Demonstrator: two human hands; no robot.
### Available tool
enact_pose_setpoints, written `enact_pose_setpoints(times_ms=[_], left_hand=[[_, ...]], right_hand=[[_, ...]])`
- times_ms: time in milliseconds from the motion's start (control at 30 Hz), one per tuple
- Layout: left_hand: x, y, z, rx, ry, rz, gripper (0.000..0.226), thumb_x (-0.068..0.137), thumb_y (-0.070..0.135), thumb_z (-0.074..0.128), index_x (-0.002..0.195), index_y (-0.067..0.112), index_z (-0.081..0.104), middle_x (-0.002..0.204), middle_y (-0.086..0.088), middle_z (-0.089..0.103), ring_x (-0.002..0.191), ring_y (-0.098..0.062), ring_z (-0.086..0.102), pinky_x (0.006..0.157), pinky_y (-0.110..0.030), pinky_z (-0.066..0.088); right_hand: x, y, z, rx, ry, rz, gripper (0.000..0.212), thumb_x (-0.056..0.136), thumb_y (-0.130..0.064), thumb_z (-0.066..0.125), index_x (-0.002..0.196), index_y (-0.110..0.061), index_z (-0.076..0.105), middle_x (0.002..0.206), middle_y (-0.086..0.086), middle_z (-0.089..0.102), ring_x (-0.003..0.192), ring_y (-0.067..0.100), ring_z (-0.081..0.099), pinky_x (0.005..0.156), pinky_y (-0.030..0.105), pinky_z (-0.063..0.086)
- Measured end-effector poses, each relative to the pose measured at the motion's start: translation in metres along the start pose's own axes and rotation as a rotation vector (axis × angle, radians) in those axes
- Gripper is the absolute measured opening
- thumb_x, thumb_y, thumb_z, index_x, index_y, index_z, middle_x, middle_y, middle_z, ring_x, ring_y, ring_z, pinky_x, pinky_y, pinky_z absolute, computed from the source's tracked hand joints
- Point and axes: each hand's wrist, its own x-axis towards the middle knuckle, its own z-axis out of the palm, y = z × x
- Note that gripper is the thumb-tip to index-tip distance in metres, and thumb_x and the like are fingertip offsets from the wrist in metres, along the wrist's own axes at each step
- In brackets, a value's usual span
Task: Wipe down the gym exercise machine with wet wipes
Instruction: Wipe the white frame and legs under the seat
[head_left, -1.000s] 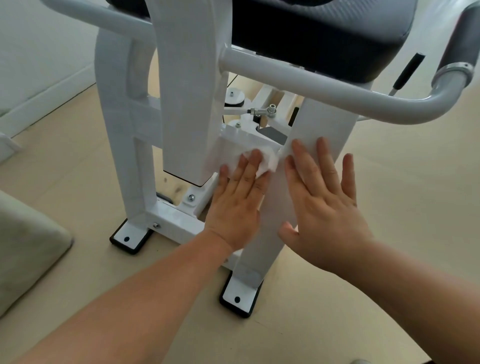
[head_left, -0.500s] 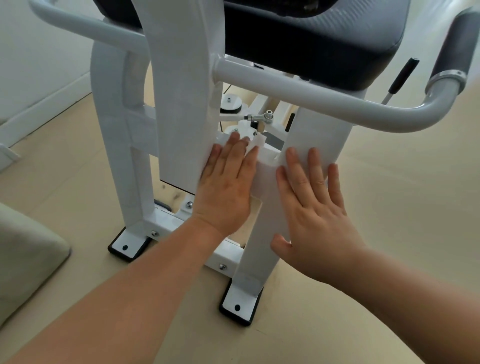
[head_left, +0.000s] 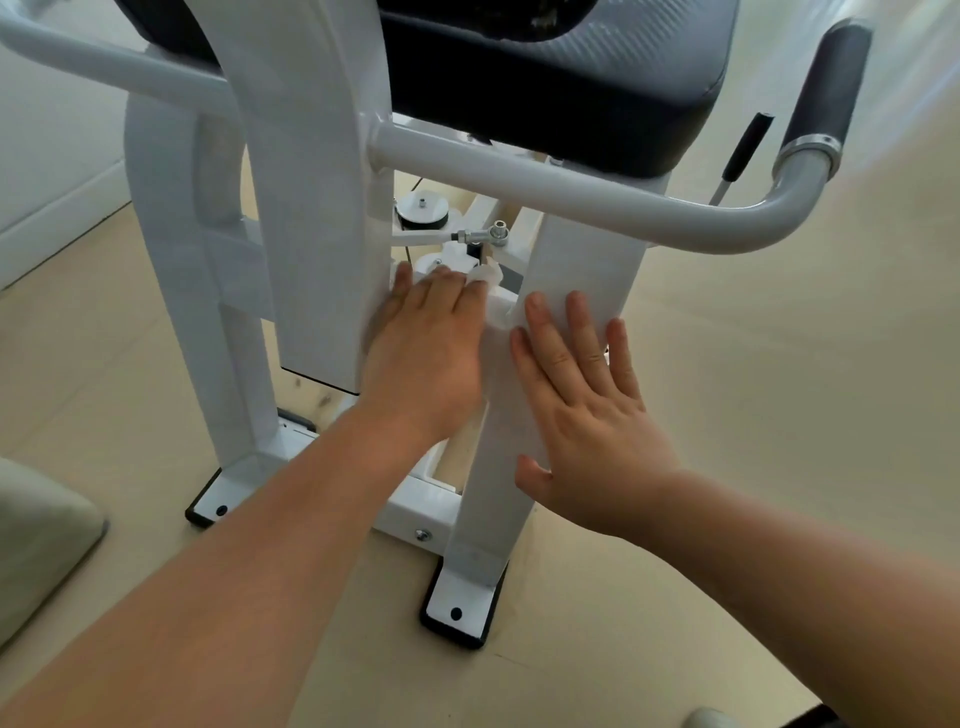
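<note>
1. Hands of a person reach down to a white exercise machine (head_left: 311, 208) with a dark seat pad (head_left: 545, 93).
2. The left hand (head_left: 426, 353) lies flat, fingers straight and close together. It presses a white wipe (head_left: 491, 291) against the frame, between the middle column and the right-side leg (head_left: 587, 260).
3. The right hand (head_left: 587, 415) rests flat on that leg, fingers spread wide, holding nothing.
4. The machine stands on a pale floor (head_left: 779, 415).
</note>
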Motion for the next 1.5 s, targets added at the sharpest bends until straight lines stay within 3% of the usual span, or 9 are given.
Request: enact_pose_setpoints(times_ms=[200, 400, 533, 800, 1000, 1100, 1200, 1300, 1500], left_hand=[[-0.036, 0.006, 0.023, -0.041, 0.08, 0.144, 0.068, 0.091, 0.015, 0.034, 0.157, 0.006, 0.021, 0.163, -0.019, 0.025, 0.154, -0.034, 0.017, 0.127, -0.048, 0.008], [-0.045, -0.002, 0.042, -0.026, 0.102, 0.03, 0.078, 0.086, 0.019, 0.03, 0.158, 0.004, 0.007, 0.168, -0.017, -0.005, 0.155, -0.035, -0.006, 0.126, -0.048, -0.004], [-0.075, 0.003, 0.074, -0.042, 0.055, 0.161, 0.079, 0.089, 0.016, 0.029, 0.16, 0.011, -0.005, 0.166, -0.008, -0.025, 0.155, -0.03, -0.016, 0.126, -0.051, -0.001], [-0.044, -0.013, 0.045, -0.13, 0.104, 0.036, 0.084, 0.083, 0.014, 0.038, 0.159, 0.005, 0.004, 0.167, -0.017, -0.005, 0.154, -0.028, -0.015, 0.126, -0.049, -0.004], [-0.056, 0.009, 0.057, -0.169, 0.058, 0.295, 0.088, 0.085, 0.024, 0.044, 0.159, 0.008, 0.0, 0.168, -0.006, -0.007, 0.155, -0.03, -0.012, 0.125, -0.058, 0.0], [-0.05, 0.014, 0.05, -0.267, 0.106, 0.307, 0.088, 0.088, 0.017, 0.048, 0.161, 0.009, -0.001, 0.168, -0.011, 0.001, 0.156, -0.031, -0.002, 0.124, -0.06, 0.007], [-0.039, 0.025, 0.037, -0.439, 0.217, 0.331, 0.067, 0.093, 0.008, 0.043, 0.155, 0.001, 0.02, 0.164, -0.02, 0.022, 0.154, -0.036, 0.02, 0.123, -0.059, 0.02], [-0.032, 0.033, 0.031, -0.509, 0.261, 0.313, 0.053, 0.103, 0.016, 0.032, 0.152, -0.002, 0.029, 0.162, -0.019, 0.026, 0.152, -0.035, 0.024, 0.123, -0.055, 0.022], [-0.035, 0.024, 0.039, -0.124, 0.074, 0.407, 0.096, 0.096, 0.04, 0.056, 0.16, 0.017, -0.012, 0.169, -0.012, -0.002, 0.157, -0.029, -0.005, 0.125, -0.058, 0.002]], right_hand=[[-0.002, 0.0, -0.006, 0.035, -0.007, 0.006, 0.115, 0.076, -0.05, 0.067, 0.164, -0.005, 0.007, 0.172, 0.012, -0.009, 0.157, 0.034, -0.016, 0.125, 0.051, -0.009], [-0.004, 0.001, -0.007, 0.023, -0.013, 0.011, 0.116, 0.075, -0.051, 0.067, 0.162, -0.005, 0.005, 0.172, 0.013, -0.007, 0.158, 0.034, -0.015, 0.126, 0.052, -0.005], [-0.004, -0.002, -0.006, 0.047, -0.007, 0.027, 0.114, 0.073, -0.045, 0.069, 0.163, -0.002, 0.013, 0.172, 0.015, -0.004, 0.158, 0.035, -0.012, 0.126, 0.053, -0.005], [-0.002, -0.007, 0.002, 0.054, 0.021, 0.039, 0.117, 0.073, -0.046, 0.07, 0.162, -0.003, 0.006, 0.172, 0.016, -0.007, 0.157, 0.038, -0.014, 0.125, 0.057, -0.004], [-0.003, -0.012, 0.002, 0.204, 0.127, 0.046, 0.097, 0.083, -0.043, 0.05, 0.162, -0.005, 0.008, 0.171, 0.017, 0.006, 0.158, 0.039, -0.005, 0.127, 0.058, 0.0], [-0.012, -0.008, -0.005, 0.261, 0.174, 0.023, 0.084, 0.088, -0.035, 0.058, 0.161, -0.009, 0.024, 0.167, 0.02, 0.023, 0.157, 0.04, 0.013, 0.127, 0.057, 0.015], [-0.022, -0.003, -0.021, 0.432, 0.268, 0.046, 0.069, 0.09, -0.024, 0.061, 0.154, -0.01, 0.041, 0.147, 0.015, 0.049, 0.134, 0.031, 0.047, 0.115, 0.042, 0.04], [-0.018, 0.006, -0.029, 0.595, 0.281, 0.14, 0.06, 0.095, -0.024, 0.056, 0.152, -0.008, 0.045, 0.134, 0.009, 0.051, 0.122, 0.02, 0.05, 0.104, 0.035, 0.049], [0.003, 0.01, -0.02, 0.318, 0.343, 0.106, 0.052, 0.093, -0.023, 0.058, 0.143, -0.007, 0.057, 0.134, 0.013, 0.057, 0.121, 0.028, 0.053, 0.105, 0.041, 0.045]])
